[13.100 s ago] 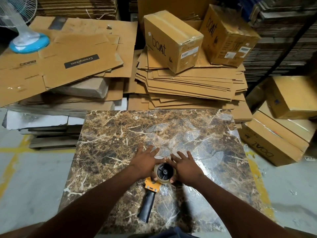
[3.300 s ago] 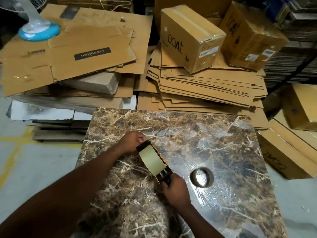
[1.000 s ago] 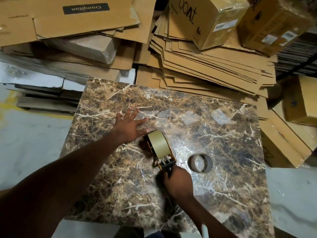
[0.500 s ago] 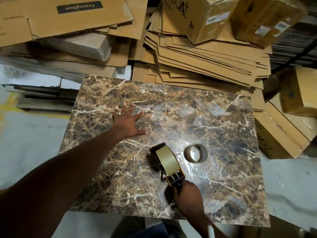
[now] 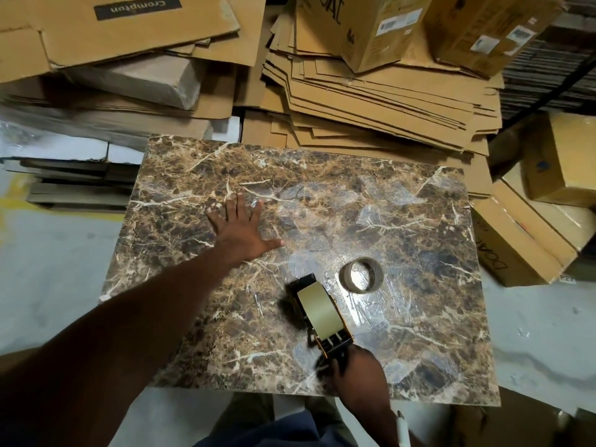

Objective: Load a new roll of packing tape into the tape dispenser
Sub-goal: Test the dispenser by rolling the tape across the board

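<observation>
The tape dispenser (image 5: 325,330) stands on the brown marble slab (image 5: 419,333), near its front edge. A tan roll of packing tape (image 5: 317,311) sits in the dispenser's frame. My right hand (image 5: 356,372) is closed around the dispenser's handle, which it hides. My left hand (image 5: 240,232) lies flat on the slab with fingers spread, well to the upper left of the dispenser and apart from it. An empty cardboard tape core (image 5: 362,274) lies on the slab just right of the dispenser's front end.
Flattened cardboard sheets (image 5: 371,98) are stacked behind the slab, with brown boxes (image 5: 364,30) on top. More boxes (image 5: 529,240) lean at the right. Grey floor (image 5: 48,269) shows at the left and right of the slab.
My right hand has drawn the dispenser back along the slab toward the front edge. My left hand has let go of it and spread flat on the slab.
</observation>
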`<state>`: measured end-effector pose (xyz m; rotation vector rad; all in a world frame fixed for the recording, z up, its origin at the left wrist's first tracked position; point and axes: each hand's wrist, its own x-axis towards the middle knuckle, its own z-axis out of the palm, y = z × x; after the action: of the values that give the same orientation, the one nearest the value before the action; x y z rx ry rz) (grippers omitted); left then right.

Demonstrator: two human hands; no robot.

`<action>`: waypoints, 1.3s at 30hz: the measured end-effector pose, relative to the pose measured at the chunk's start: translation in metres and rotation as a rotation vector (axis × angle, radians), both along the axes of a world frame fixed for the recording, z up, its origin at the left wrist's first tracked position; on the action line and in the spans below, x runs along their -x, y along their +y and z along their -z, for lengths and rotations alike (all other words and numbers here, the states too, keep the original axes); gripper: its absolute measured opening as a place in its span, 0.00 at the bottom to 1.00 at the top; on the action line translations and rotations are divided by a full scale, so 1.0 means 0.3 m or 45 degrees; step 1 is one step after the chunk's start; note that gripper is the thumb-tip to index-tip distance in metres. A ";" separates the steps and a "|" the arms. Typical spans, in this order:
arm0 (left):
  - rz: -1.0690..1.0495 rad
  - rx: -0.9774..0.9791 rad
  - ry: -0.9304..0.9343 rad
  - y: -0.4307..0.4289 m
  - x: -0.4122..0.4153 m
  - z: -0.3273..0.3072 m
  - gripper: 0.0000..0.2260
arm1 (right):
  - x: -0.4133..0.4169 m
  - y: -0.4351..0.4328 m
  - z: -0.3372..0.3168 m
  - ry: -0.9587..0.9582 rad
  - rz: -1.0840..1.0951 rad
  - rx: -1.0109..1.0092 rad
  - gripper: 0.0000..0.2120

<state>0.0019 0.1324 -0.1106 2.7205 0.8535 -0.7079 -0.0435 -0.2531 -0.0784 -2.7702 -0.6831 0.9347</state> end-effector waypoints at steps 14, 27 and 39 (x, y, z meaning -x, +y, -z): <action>0.452 -0.027 -0.109 -0.308 0.145 0.067 0.50 | -0.003 0.032 -0.090 0.007 -0.011 0.001 0.13; 0.448 0.037 -0.261 -0.271 0.186 0.112 0.54 | -0.052 0.131 -0.186 0.079 -0.171 0.201 0.10; 0.430 0.048 -0.339 -0.270 0.192 0.123 0.52 | -0.107 0.217 -0.344 0.096 -0.185 0.474 0.18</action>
<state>-0.0558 0.0514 -0.1476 2.8666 0.3221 -0.3961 -0.0113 -0.1880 0.0249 -3.0106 -0.7769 1.3096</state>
